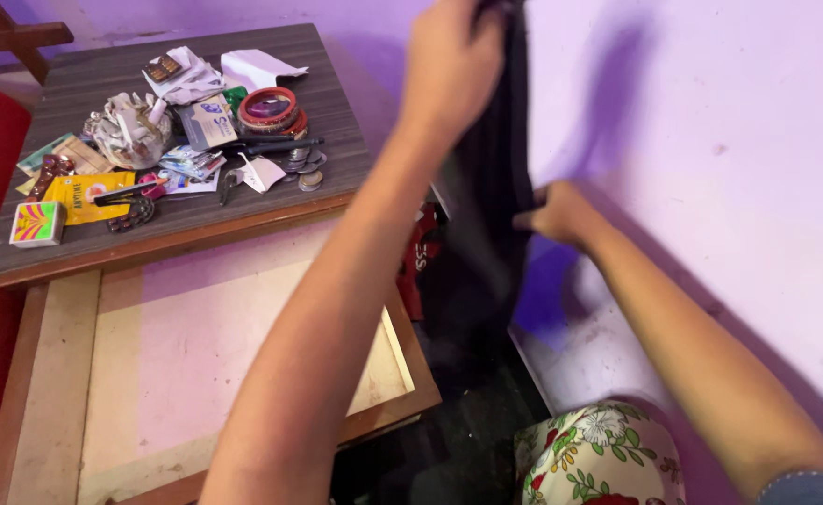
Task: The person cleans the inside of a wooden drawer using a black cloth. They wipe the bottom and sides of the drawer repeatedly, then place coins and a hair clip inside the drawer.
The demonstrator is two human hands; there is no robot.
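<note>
Top of black cloth [486,234] cut off by frame edge; its lower end lost in shadow by the wall. Cloth hangs limp, dark, vertical, between purple wall [710,140] and counter [243,206]. Left hand [449,65] grip closed on its upper part, fingertips hidden. Right hand [556,215] pinches its edge mid-height. Red bangles [268,108] lie on the cluttered counter.

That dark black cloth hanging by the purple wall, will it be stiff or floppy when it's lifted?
Likely floppy: the dark black cloth hangs in a limp drape between the left hand and right hand. Probably light, since fingertip pinches seem to hold it.
</note>
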